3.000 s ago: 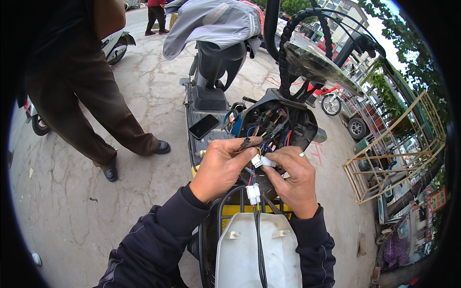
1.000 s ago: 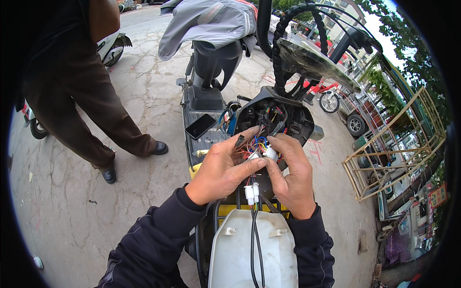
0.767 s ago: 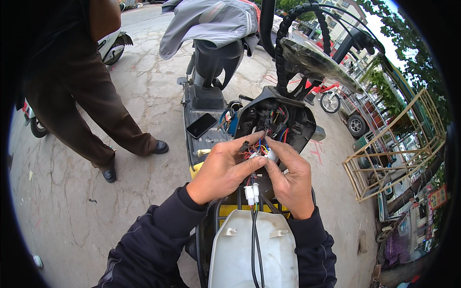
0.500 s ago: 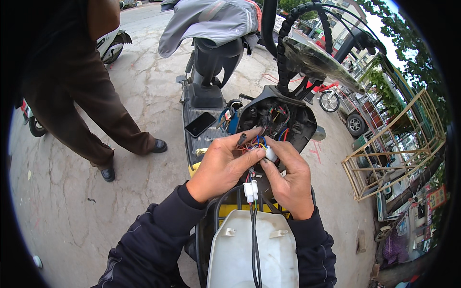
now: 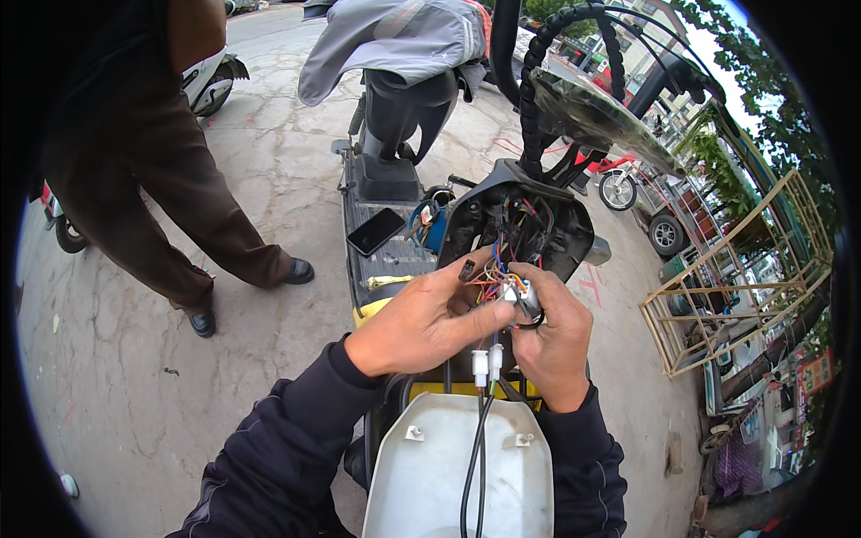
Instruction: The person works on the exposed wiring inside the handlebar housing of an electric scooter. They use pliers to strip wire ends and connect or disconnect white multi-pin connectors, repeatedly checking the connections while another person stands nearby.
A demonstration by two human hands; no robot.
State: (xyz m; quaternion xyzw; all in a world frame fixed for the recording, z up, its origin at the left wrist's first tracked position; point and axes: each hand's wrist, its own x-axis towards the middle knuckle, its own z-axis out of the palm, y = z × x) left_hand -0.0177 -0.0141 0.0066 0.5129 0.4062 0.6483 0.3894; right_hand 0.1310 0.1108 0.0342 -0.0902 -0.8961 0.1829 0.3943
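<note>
My left hand is closed around a bundle of coloured wires, its thumb pressed to a white plug connector. A small black connector sticks out by its index finger. From the other side, my right hand pinches the same white connector between thumb and fingers. The wires come from the opened black housing below the handlebar. Beneath my hands, two joined white connectors hang on black cables running down over a white plastic cover.
A phone lies on the scooter's footboard, beside a blue object. Grey cloth drapes the seat. A person in brown trousers stands at the left. To the right are a wooden frame and a cart.
Both hands have shifted slightly to the right with the white connector, which has turned. The two lower white connectors have spread apart, and the white cover has moved slightly left.
</note>
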